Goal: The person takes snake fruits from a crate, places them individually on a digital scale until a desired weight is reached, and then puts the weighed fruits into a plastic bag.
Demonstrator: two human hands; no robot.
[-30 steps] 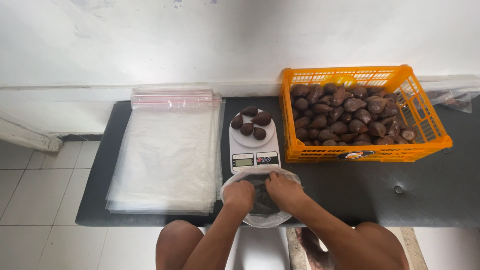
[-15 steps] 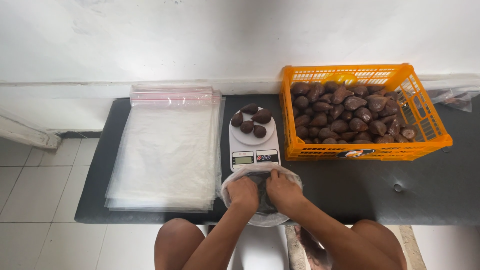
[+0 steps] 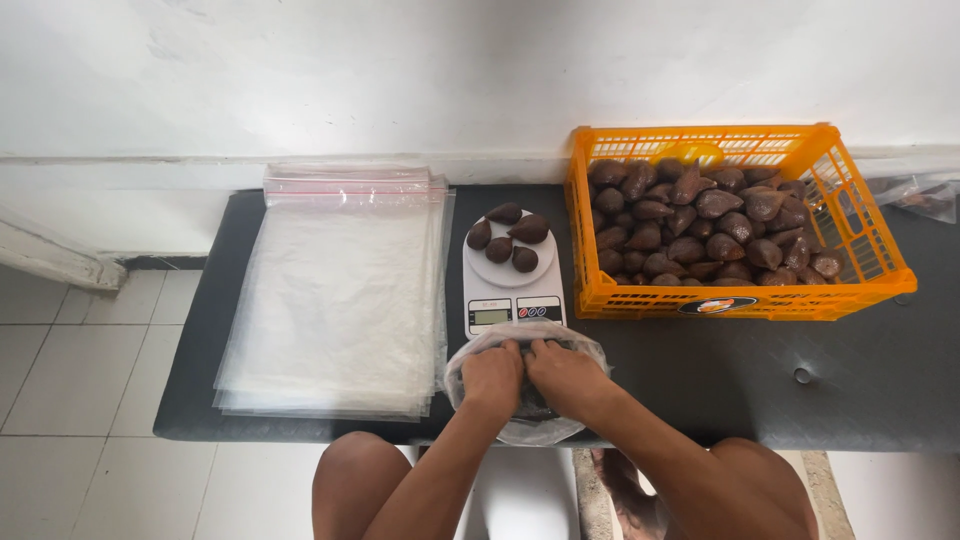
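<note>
Lower centre of frame: the left hand (image 3: 492,378) and right hand (image 3: 564,376) sit side by side, fingers curled over the mouth of a clear plastic bag (image 3: 520,425) with dark fruit inside. Both hands pinch the bag's top edge, knuckles nearly touching. The bag rests on the near edge of the dark table (image 3: 700,385), just below a small white scale (image 3: 510,275).

Four brown scaly fruits (image 3: 508,238) lie on the scale's round plate, centre of frame. Upper right: an orange crate (image 3: 850,240) filled with the same fruit. Left of centre: a flat stack of empty bags (image 3: 335,290), just beside the scale. White wall across the top; tiled floor at lower left.
</note>
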